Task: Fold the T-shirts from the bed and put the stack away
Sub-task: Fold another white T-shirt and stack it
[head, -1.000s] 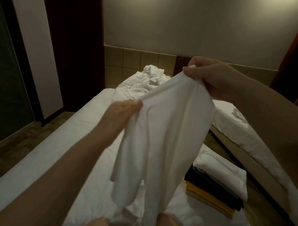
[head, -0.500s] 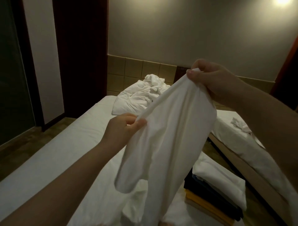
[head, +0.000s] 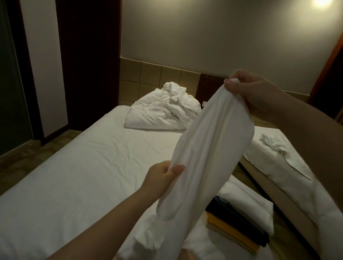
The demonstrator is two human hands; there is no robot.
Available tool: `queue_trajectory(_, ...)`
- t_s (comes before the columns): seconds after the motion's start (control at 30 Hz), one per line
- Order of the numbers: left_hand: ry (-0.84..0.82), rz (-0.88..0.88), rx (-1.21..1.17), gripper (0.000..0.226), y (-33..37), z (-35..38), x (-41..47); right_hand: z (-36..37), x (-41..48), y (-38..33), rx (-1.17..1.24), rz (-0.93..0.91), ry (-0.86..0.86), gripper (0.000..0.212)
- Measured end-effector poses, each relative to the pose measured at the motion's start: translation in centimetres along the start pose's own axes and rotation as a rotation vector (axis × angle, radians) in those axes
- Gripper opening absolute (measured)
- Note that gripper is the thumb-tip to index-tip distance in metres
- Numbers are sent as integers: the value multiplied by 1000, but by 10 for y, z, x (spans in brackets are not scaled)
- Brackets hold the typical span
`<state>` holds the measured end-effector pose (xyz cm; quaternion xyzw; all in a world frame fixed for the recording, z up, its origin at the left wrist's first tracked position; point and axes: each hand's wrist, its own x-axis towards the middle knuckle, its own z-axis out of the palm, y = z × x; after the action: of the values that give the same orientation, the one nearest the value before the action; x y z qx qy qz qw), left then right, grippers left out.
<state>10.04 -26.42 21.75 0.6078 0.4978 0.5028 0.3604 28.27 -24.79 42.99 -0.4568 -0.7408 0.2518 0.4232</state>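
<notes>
Bed point(head: 74, 176), L hand point(head: 161, 178), R hand point(head: 256, 94) pinch tee point(head: 209, 148)

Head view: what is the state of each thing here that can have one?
White fabric T-shirt, unfolded, held up, hanging between both hands.
Left hand, pinches the shirt's side edge.
Right hand, pinches the shirt's top.
White, black and yellow stack of clothes, folded, lying on the white bed.
White duvet, crumpled at the bed's head.
Bright lamp, lit.

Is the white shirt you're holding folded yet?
Not folded. The white shirt hangs loose and bunched, pinched by the right hand at its top and the left hand lower down.
</notes>
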Motion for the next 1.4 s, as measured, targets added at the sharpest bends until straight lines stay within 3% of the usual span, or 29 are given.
queue_trajectory(0.1, 183, 60, 104, 36, -1, -10, 2, -10, -2, 8, 42, 77, 21, 20)
queue_trajectory(0.2, 250, 87, 106, 21, -6, -28, 2, -14, -5, 20, 31, 122, 23, 19)
queue_trajectory(0.3, 315, 140, 121, 35, 6, -57, 6, -13, -7, 29, -17, 83, 86, 21)
queue_trajectory(0.37, 391, 191, 72, 45, 24, -80, 17, -9, -6, 34, -173, -45, 225, 15)
queue_trajectory(0.43, 339, 201, 114, 50, 45, -102, 32, -3, -5, 36, -309, -165, 376, 13)
queue_trajectory(0.5, 157, 171, 313, 52, 64, -114, 44, 0, 0, 35, -483, -226, 401, 20)
queue_trajectory(0.57, 163, 167, 391, 33, 87, -132, 58, -6, 8, 30, -548, -272, 411, 16)
queue_trajectory(0.63, 202, 189, 370, 11, 118, -150, 65, -16, 19, 12, -435, -270, 462, 12)
queue_trajectory(0.8, 119, 201, 453, 9, 158, -180, 76, -31, 29, -33, -133, -104, 60, 14)
queue_trajectory(0.9, 70, 146, 476, 14, 159, -188, 75, -41, 23, -48, -299, 160, -381, 65)
queue_trajectory(0.93, 64, 146, 471, 17, 160, -188, 73, -43, 24, -51, -370, 168, -389, 72)
queue_trajectory(0.97, 50, 149, 455, 23, 162, -188, 71, -44, 26, -52, -361, 125, -316, 61)
queue_trajectory(1.03, -14, 135, 301, 53, 166, -194, 66, -42, 25, -54, -251, 18, -96, 19)
queue_trajectory(1.07, -60, 109, 247, 72, 169, -199, 64, -41, 23, -55, -261, -5, -52, 10)
queue_trajectory(1.13, -207, 48, 249, 90, 170, -209, 58, -39, 20, -52, -340, -2, -119, 7)
queue_trajectory(1.2, -278, 1, 270, 90, 170, -213, 55, -36, 14, -50, -356, -16, -137, 9)
queue_trajectory(1.3, -210, -9, 400, 84, 171, -211, 49, -36, 7, -51, -421, -49, -73, 13)
queue_trajectory(1.4, -101, 6, 573, 39, 179, -199, 39, -39, -4, -57, -271, -25, -163, 8)
